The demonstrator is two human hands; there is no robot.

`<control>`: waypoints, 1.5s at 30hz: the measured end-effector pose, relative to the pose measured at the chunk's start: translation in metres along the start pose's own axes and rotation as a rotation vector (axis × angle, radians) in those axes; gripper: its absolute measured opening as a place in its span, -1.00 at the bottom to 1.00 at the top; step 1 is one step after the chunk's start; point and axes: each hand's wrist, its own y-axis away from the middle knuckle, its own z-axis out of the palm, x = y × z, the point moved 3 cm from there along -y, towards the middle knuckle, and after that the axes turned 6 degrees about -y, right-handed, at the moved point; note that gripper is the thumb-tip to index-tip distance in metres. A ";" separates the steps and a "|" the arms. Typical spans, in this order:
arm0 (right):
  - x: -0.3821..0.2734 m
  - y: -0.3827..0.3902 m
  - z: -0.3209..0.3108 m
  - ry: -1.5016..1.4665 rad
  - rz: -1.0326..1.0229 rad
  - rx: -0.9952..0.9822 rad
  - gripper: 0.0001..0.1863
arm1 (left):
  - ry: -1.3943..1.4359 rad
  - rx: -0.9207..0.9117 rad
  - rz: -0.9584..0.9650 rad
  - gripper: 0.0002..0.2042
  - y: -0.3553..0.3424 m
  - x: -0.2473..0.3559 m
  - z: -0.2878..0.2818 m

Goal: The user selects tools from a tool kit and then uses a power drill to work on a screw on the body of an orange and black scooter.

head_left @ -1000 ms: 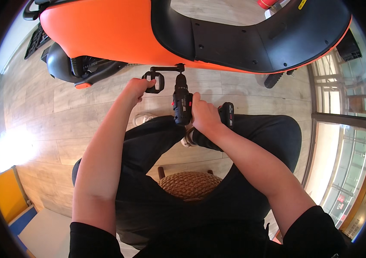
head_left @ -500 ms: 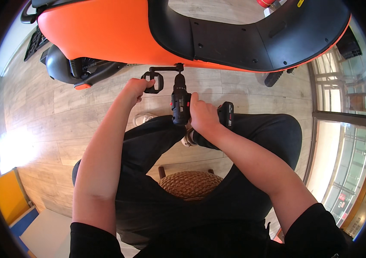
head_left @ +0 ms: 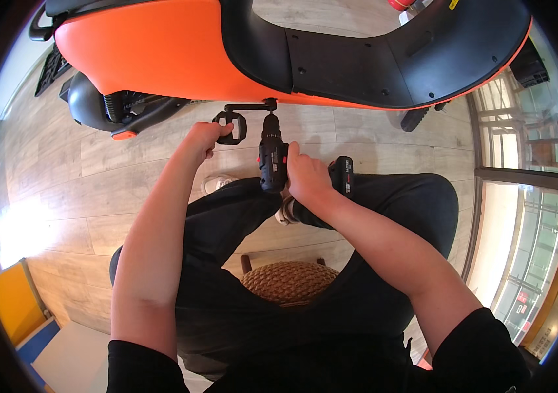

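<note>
An orange scooter (head_left: 148, 49) with black trim stands in front of me. From its lower side a black crank arm (head_left: 247, 107) reaches left to a black pedal (head_left: 241, 130). My left hand (head_left: 207, 139) is closed around the pedal's outer side, thumb on its frame. In my right hand (head_left: 308, 173) I grip a black cordless drill (head_left: 271, 157) by its handle. The drill points away from me, its tip at the crank's inner end on the scooter. Its battery (head_left: 342, 173) shows to the right of my hand. The exact contact at the tip is too small to make out.
The scooter's rear wheel cover (head_left: 89, 98) sits at left, and a black footrest (head_left: 414, 120) juts out at right. Under me is a woven stool (head_left: 290, 281). A window (head_left: 521, 242) lies at right; yellow and blue panels (head_left: 17, 295) stand at lower left.
The whole view has shifted very slightly, the scooter and drill appearing a touch further left. Both hands keep their grips, and the drill stays at the crank.
</note>
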 end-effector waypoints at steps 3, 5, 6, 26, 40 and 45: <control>-0.002 0.004 -0.004 0.009 -0.022 0.016 -0.48 | -0.064 0.009 0.021 -0.62 -0.006 -0.005 -0.006; -0.006 0.007 -0.007 0.011 -0.054 0.042 -0.47 | -0.134 0.031 0.034 -0.59 -0.010 -0.016 -0.008; -0.010 0.007 -0.006 0.025 -0.068 0.026 -0.48 | -0.361 0.197 0.121 -0.52 -0.007 -0.022 -0.014; -0.049 0.098 -0.062 -0.073 -0.344 0.326 -0.64 | 0.586 -0.541 0.016 -0.45 0.221 -0.040 0.058; -0.023 0.034 0.010 -0.038 -0.182 0.114 -0.57 | 0.601 -0.367 -0.055 -0.61 0.131 -0.049 0.091; -0.002 0.019 0.005 0.019 -0.107 0.145 -0.71 | 0.534 -0.443 -0.020 -0.64 0.107 -0.036 0.109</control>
